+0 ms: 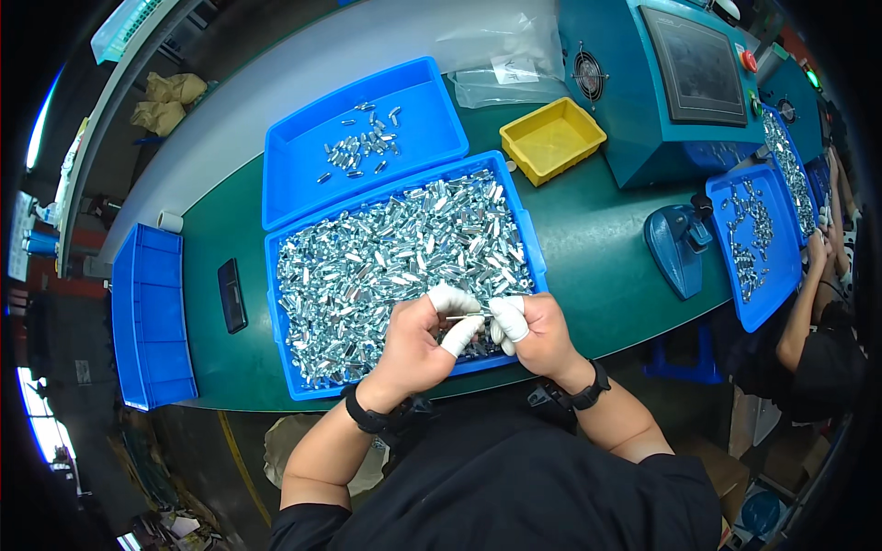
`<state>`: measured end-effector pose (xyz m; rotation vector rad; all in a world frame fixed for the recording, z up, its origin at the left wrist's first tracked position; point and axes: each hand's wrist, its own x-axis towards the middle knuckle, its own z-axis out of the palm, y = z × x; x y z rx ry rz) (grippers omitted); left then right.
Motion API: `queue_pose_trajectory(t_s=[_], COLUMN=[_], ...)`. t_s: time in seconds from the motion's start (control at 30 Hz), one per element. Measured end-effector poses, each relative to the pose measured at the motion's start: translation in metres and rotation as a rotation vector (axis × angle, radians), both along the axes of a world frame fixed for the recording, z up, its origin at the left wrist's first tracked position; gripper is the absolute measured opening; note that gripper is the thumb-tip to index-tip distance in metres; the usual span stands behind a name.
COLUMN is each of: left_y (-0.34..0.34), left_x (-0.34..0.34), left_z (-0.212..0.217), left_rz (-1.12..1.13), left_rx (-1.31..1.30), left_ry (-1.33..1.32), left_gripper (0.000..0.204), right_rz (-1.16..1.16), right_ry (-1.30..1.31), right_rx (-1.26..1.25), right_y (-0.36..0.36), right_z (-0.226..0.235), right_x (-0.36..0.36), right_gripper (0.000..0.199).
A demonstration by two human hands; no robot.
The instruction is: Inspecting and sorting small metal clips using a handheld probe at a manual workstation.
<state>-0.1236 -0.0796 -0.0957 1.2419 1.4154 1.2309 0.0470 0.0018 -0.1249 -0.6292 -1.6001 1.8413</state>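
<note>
Both hands meet over the near edge of a blue bin (536, 241) heaped with small shiny metal fittings (404, 248). White finger cots cover the thumb and fingertips on each. My left hand (418, 342) pinches a thin metal pin (464, 317), which points across toward the other hand. My right hand (537, 332) is closed, thumb and fingers pressed together at the pin's right end, around a small metal fitting that is mostly hidden. Behind the bin, a shallower blue tray (299, 165) holds a loose group of similar fittings.
A yellow bin (551, 142) stands behind right, near a teal machine (616, 101) with a screen. A blue stand-like device (675, 248) sits right. Left are a phone (232, 296) and a blue divided bin (152, 317). Far right, another person's hands (818, 243) work beside a tray (753, 239).
</note>
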Motion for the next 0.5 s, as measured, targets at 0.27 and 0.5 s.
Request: queue_pose_trajectory(t_s=[0.27,0.5], left_y=[0.007,0.024], left_x=[-0.033,-0.158], left_z=[0.021,0.099], left_rz=[0.036,0.441], left_rx=[0.004,0.188], left_ry=[0.022,0.272], left_gripper=[0.005,0.011], right_rz=[-0.182,-0.213], right_ry=[0.043,0.100], right_rx=[0.196,-0.003], right_y=[-0.009,-0.021], right_z=[-0.002,0.005], right_x=[0.000,0.007], right_gripper=[0.038,0.041])
